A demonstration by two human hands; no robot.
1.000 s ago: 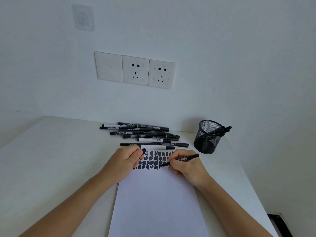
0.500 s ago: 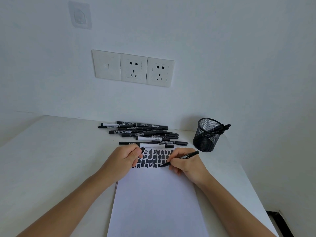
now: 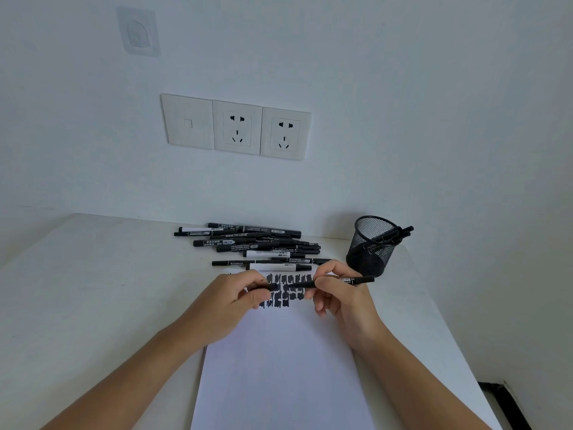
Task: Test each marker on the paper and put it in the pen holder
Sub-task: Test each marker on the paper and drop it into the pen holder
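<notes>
White paper (image 3: 279,367): a sheet lying flat in the lower centre of the frame. Its far end carries rows of black test marks (image 3: 290,294).
table (image 3: 93,290): a pale top across the lower half of the frame, set against the wall.
marker (image 3: 356,279): a slim black barrel held nearly level above the test marks, just right of centre. Its rear end points toward the right edge of the frame.
right hand (image 3: 344,305): grasps the marker, with thumb and fingers curled round the middle of the barrel. The hand is raised over the right edge of the paper.
cap (image 3: 273,287): a small black piece at the marker's left end (whether it is seated on the tip cannot be told).
left hand (image 3: 229,305): pinches the cap between thumb and forefinger, with the remaining fingers curled, over the left part of the test marks.
loose markers (image 3: 257,242): a heap of black and white barrels lying on the table beyond the paper, centre of the frame. The nearest one touches the paper's far edge.
pen holder (image 3: 369,252): a black mesh cup standing upright at centre right, near the right hand.
stored markers (image 3: 398,234): black barrels leaning out over the holder's right rim.
wall sockets (image 3: 237,125): three white plates in a row, upper centre.
clear hook (image 3: 138,31): stuck to the wall, upper left.
</notes>
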